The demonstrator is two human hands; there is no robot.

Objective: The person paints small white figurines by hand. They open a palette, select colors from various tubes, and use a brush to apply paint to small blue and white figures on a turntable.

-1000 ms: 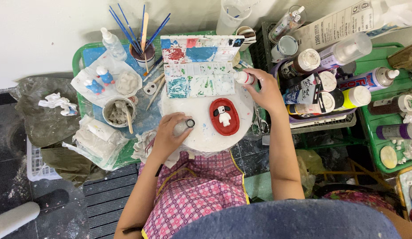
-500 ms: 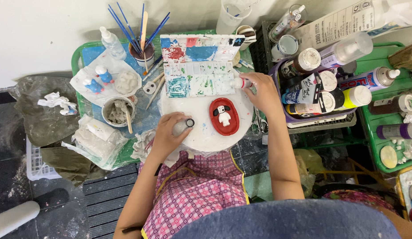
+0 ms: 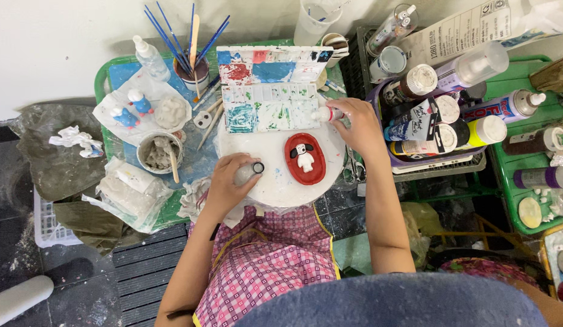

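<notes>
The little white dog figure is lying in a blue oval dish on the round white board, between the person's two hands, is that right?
Not quite: the oval dish is red, not blue, as the head view shows. The white dog figure does lie in it on the round white board, between the left hand and right hand.

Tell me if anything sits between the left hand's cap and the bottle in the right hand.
Yes: the red dish with a white figure lies on the round white board between the left hand, holding the cap, and the right hand, holding the bottle at the palette's edge.
</notes>
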